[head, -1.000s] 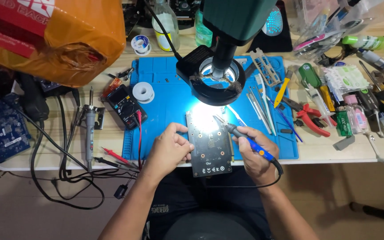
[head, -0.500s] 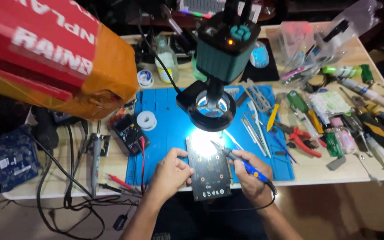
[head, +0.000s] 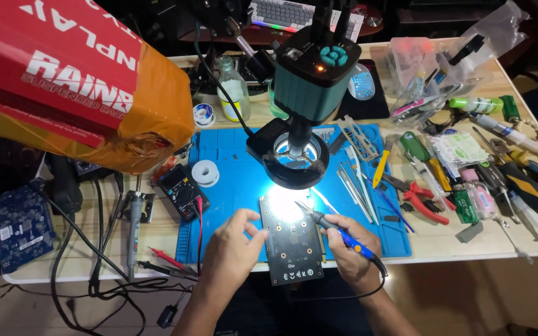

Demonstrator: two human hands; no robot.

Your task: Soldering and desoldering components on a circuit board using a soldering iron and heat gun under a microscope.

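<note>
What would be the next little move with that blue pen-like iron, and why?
Probably lowering the soldering iron tip the last bit onto the lit top of the dark circuit board. The right hand holds it angled at that bright spot under the ring light, while the left hand steadies the board's edge.

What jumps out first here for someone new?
The glare: a ring light under the green microscope head floods the top of a dark circuit board at the blue mat's front edge. The left hand steadies the board; the right hand holds a blue soldering iron. A red and orange box fills the upper left.
</note>
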